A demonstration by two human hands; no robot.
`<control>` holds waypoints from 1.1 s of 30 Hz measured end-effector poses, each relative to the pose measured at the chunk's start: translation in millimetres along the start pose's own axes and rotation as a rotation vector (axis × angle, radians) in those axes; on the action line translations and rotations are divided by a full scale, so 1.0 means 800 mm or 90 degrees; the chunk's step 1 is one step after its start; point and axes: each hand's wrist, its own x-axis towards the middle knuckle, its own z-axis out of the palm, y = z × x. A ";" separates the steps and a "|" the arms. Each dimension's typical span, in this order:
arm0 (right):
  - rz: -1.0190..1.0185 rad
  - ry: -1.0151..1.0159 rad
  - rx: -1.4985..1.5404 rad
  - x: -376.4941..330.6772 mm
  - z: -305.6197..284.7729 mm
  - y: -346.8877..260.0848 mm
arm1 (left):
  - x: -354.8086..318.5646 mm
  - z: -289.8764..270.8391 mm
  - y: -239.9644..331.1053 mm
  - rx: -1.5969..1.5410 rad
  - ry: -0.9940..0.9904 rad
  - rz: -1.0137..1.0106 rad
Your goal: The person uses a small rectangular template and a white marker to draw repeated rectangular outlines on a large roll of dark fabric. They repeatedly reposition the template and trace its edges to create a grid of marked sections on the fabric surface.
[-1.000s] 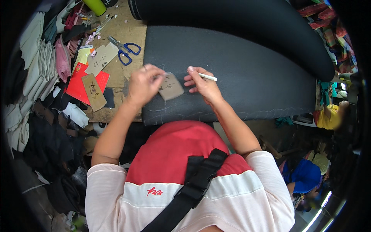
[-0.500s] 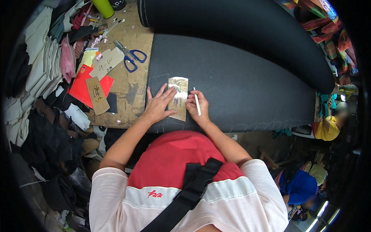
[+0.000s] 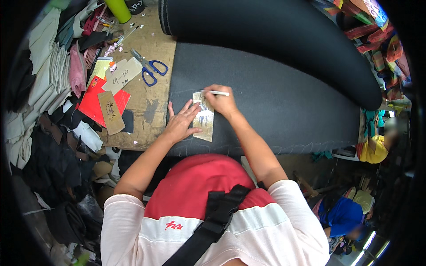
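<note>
A small tan pattern template (image 3: 204, 125), shiny in places and marked with writing, lies on dark grey fabric (image 3: 275, 102). My left hand (image 3: 181, 122) rests on its left side with fingers spread, pressing it against the cloth. A slim white marking pen (image 3: 218, 93) is pinched in my right hand (image 3: 220, 99), which is at the template's upper right corner. The pen's tip is hidden by my fingers. Faint pale lines run along the fabric's near edge.
Blue-handled scissors (image 3: 150, 71), a red folder (image 3: 95, 99) and more card templates (image 3: 111, 113) lie on the wooden table at left. A thick black fabric roll (image 3: 266, 31) spans the far side. Folded cloth (image 3: 49, 75) is stacked at far left. Other people (image 3: 344, 215) are at right.
My right hand has moved up from the template's right side to its upper right corner, with the pen now lying nearly level. My left hand stays on the template.
</note>
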 end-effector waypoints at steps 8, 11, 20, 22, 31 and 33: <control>-0.113 0.004 -0.218 -0.084 -0.017 0.002 | 0.001 0.003 0.000 -0.007 0.017 -0.014; -0.089 -0.185 -0.208 -0.151 -0.033 -0.012 | 0.004 -0.006 0.006 -0.023 0.013 -0.024; -0.252 -0.270 -0.040 -0.141 -0.007 -0.022 | 0.061 -0.053 0.040 0.054 -0.173 -0.164; -0.168 -0.323 -0.144 -0.154 -0.020 -0.020 | 0.061 -0.053 0.045 0.048 -0.187 -0.172; 0.364 -0.026 0.560 -0.130 -0.137 -0.014 | 0.053 -0.078 0.100 -0.272 0.393 0.112; 0.351 -0.050 0.856 -0.123 -0.148 -0.007 | 0.038 -0.071 0.124 -0.205 0.376 0.289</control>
